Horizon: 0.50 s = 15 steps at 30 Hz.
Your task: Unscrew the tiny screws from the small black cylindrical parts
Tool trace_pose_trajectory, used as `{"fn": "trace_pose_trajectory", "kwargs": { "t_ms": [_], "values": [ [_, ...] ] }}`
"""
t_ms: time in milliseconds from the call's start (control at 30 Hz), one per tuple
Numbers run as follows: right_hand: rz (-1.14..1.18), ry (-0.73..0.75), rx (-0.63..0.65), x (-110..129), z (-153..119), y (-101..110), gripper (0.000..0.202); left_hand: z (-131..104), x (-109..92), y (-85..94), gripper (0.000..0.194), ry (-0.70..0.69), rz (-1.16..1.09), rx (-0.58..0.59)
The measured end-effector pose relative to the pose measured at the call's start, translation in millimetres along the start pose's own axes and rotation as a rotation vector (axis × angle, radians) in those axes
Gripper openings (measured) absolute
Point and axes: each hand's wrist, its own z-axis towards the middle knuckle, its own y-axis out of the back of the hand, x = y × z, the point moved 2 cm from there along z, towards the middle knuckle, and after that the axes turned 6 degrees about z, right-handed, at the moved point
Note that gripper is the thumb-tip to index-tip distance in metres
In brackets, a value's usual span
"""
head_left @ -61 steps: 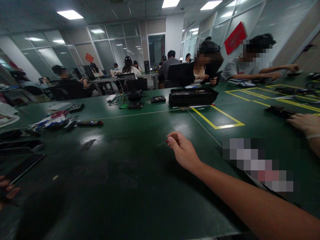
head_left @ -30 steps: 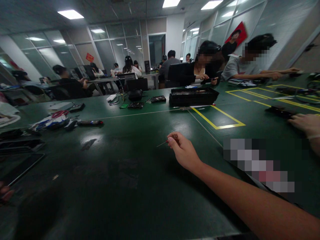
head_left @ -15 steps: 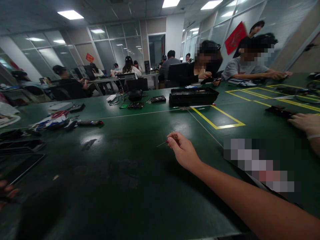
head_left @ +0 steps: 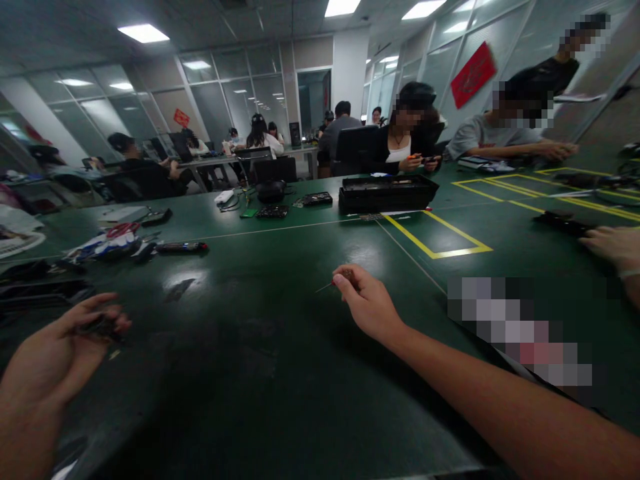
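Observation:
My right hand [head_left: 367, 303] is closed around a small screwdriver, resting low over the middle of the green table. The thin metal shaft [head_left: 324, 288] points left, with a bit of red at its base; most of the handle is covered by my fingers. At the left, my left hand [head_left: 60, 353] is raised with the palm turned inward, its fingers curled around a small dark part [head_left: 97, 327]. What kind of part it is I cannot make out. The two hands are well apart.
Beyond my left hand lie a black tray [head_left: 45, 293], a pile of bags and cables [head_left: 107, 243] and a dark tube-like tool [head_left: 181, 247]. A long black housing [head_left: 387, 193] stands at the back, near yellow tape [head_left: 460, 252]. Another person's hand [head_left: 610, 247] is at right.
My left hand has come in from the left edge, moving right and up with the dark part in it. My right hand stays almost where it was.

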Motion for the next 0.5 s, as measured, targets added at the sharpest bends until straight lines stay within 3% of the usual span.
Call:
{"fn": "trace_pose_trajectory", "kwargs": {
  "t_ms": [33, 100, 200, 267, 367, 500],
  "values": [
    [-0.008, 0.000, -0.001, 1.1, -0.3, 0.0, 0.026, -2.4, -3.2, -15.6, 0.008, 0.037, -0.090, 0.095],
    [-0.027, 0.006, -0.008, 2.9, -0.7, 0.1, 0.025, -8.6, -11.4, -50.5, 0.016, -0.053, -0.106, 0.279],
    [-0.035, 0.022, -0.010, 3.8, -0.1, 0.5, 0.022, -19.3, -17.4, -107.0, 0.051, -0.289, 0.114, 0.487],
    [-0.019, 0.025, 0.005, 3.6, 0.7, 0.6, 0.023, -26.8, -15.5, -142.8, 0.055, -0.419, 0.334, 0.519],
    [-0.018, 0.025, 0.026, 5.0, 1.0, 1.1, 0.025, -39.8, -8.3, -187.4, 0.043, -0.552, 0.475, 0.554],
    [-0.051, 0.072, 0.043, 12.1, -1.0, 2.5, 0.019, -53.8, 6.0, -218.1, 0.034, -0.671, 0.517, 0.627]
  ]
}}
